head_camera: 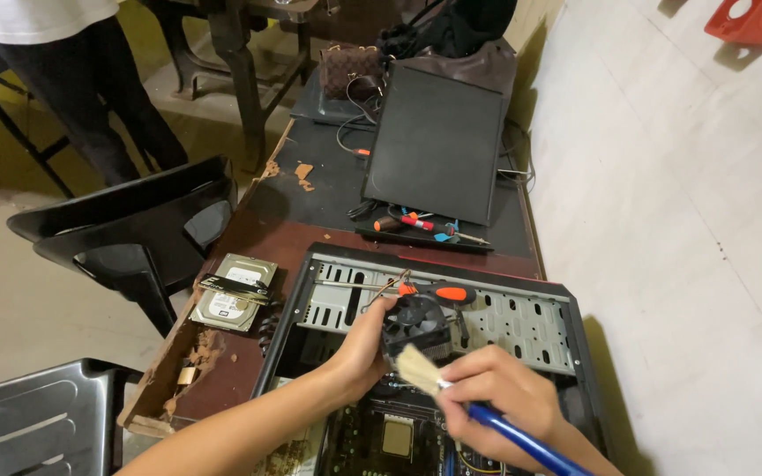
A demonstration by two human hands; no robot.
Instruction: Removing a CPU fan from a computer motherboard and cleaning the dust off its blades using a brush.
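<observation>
An open black computer case (575,353) is seen from above, lying on its side on a worn wooden table (257,238), with the motherboard (390,436) exposed at the bottom of the view. The left hand (359,348) is curled around the side of a black cooler fan (418,324), fingers closed on its housing, so that the fan is held up just above the board inside the case. The right hand (496,401) is wrapped firmly around the blue handle of a paintbrush (451,388), whose pale bristles are touching the lower edge of the fan. For the brushing to be done well, the fan would best be kept steady and its blades stopped from spinning, and light strokes directed away from the board so that loosened dust is not dropped onto the uncovered processor below. An orange-handled screwdriver (438,293) is resting across the case frame just behind the fan. To the left of the case a silver hard drive (233,295) is lying on the table, with memory sticks laid across it. Further back a dark flat panel (434,145) is propped up, with small tools in front of it. Black plastic chairs (134,229) stand to the left, and another person's dark trousers (90,88) are visible beyond.
</observation>
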